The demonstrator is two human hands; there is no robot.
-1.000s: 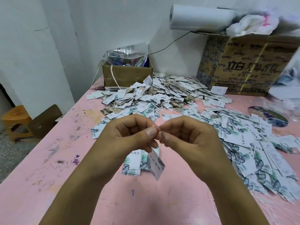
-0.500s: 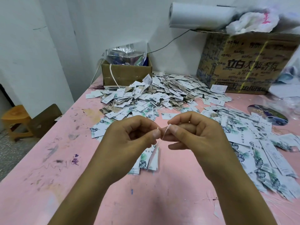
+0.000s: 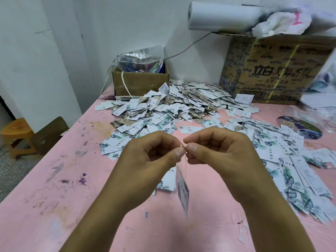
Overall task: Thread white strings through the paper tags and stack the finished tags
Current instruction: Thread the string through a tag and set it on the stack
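2 hands are meeting above the pink surface: the left hand and right hand are each pinching the white string, and the threaded tag is dangling beneath. The knotting step is probably happening; next, tightening is needing a steady pull, then placing it on the small stack.

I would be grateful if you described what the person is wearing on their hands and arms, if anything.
Nothing is worn on either. The left hand and right hand are bare: no gloves, rings or plasters show. Both forearms are uncovered down to the picture's bottom edge, with no sleeve, watch or bracelet in view. The thumbnails are short and unpainted.
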